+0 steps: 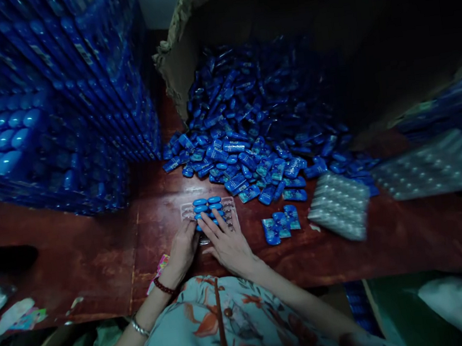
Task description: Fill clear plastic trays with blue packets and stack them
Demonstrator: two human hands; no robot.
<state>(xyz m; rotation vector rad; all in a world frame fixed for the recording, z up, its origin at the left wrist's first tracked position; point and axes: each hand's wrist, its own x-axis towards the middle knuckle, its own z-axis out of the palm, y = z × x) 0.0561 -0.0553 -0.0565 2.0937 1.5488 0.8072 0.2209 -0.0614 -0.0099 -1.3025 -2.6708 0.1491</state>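
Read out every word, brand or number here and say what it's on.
No text is legible.
Loose shiny blue packets: printing too small and blurred.
Tall stack of glossy blue packs: pale label-like patches, too blurred.
Small pink-and-yellow scrap: any lettering is too small.

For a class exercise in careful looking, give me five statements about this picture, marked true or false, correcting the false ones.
1. The left hand and right hand are both at the clear tray. True.
2. The cardboard box is sealed. False: the box is open, its edge ragged.
3. A few blue packets lie apart from the big blue pile. True.
4. The bracelets are on the right wrist. False: the beaded bracelet and metal bangle are on the left arm.
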